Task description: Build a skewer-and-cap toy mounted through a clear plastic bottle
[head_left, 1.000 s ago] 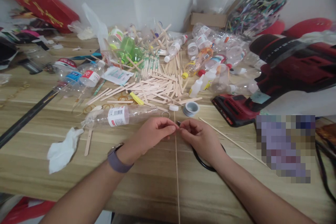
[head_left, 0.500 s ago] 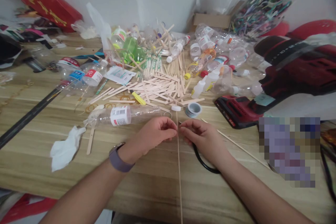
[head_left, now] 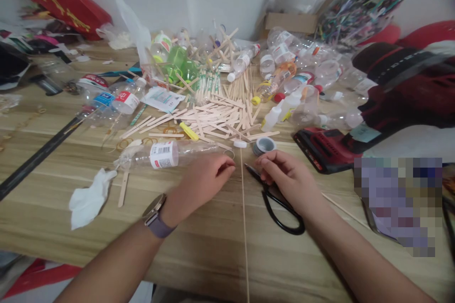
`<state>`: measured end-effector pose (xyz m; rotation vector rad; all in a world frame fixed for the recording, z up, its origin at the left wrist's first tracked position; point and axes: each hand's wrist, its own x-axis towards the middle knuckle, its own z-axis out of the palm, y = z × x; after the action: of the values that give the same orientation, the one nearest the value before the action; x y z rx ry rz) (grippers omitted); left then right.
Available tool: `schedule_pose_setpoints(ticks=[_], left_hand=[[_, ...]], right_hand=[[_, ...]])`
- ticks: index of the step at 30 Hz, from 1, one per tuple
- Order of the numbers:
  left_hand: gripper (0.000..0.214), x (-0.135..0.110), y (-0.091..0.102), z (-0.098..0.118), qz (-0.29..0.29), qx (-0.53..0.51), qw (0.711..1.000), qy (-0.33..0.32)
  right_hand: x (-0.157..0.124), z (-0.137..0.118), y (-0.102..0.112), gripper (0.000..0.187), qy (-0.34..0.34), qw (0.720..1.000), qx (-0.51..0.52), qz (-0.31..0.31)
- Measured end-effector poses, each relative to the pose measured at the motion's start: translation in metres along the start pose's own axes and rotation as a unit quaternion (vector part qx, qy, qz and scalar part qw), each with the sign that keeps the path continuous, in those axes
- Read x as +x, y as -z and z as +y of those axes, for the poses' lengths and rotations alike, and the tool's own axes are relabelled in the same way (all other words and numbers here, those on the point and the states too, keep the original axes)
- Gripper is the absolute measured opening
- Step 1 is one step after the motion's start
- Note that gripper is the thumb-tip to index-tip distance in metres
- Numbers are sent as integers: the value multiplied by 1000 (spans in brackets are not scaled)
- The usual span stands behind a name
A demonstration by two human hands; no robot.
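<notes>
Cluttered wooden table (head_left: 199, 251): crumpled tissue (head_left: 87, 197) far left, clear bottle (head_left: 167, 154) lying just behind left hand (head_left: 202, 182). Its fingers loosely curled, gripping nothing, tips just short of thin skewer (head_left: 243, 208) lying between hands. Right hand (head_left: 289, 180) fingers closed over black scissors (head_left: 280, 206), blade tip pointing at skewer. Red drill (head_left: 330, 149) farther right.
</notes>
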<state>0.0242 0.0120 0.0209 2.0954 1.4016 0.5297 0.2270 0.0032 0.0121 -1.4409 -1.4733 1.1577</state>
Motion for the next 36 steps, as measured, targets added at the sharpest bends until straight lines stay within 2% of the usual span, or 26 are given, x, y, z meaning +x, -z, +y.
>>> schedule_pose_setpoints(ticks=[2, 6, 9, 12, 17, 23, 27, 31, 36], left_hand=[[21, 0, 0, 0, -3, 49, 998, -25], [22, -1, 1, 2, -24, 86, 994, -71], [21, -3, 2, 2, -34, 98, 991, -89], [21, -4, 5, 2, -41, 119, 987, -96], [25, -5, 7, 1, -59, 151, 978, -132], [19, -5, 11, -2, -62, 139, 977, -150], [19, -5, 12, -4, -41, 156, 978, -133], [23, -3, 9, -4, -35, 154, 977, -145], [24, 0, 3, -5, -28, 157, 973, -169]], right_hand=[[-1, 1, 0, 21, 8, 999, 51, -12], [-3, 5, -1, 18, 7, 979, 186, -88], [-5, 7, -3, 16, -9, 970, 209, -124], [-5, 6, -4, 18, -12, 976, 183, -121], [-3, 1, -5, 24, 3, 992, 97, -82], [-2, 3, -5, 27, 3, 993, 96, -63], [0, 3, -4, 27, 3, 997, 72, -17], [5, 4, 2, 24, 1, 999, 21, 29], [10, 4, 9, 24, 4, 996, -85, -2]])
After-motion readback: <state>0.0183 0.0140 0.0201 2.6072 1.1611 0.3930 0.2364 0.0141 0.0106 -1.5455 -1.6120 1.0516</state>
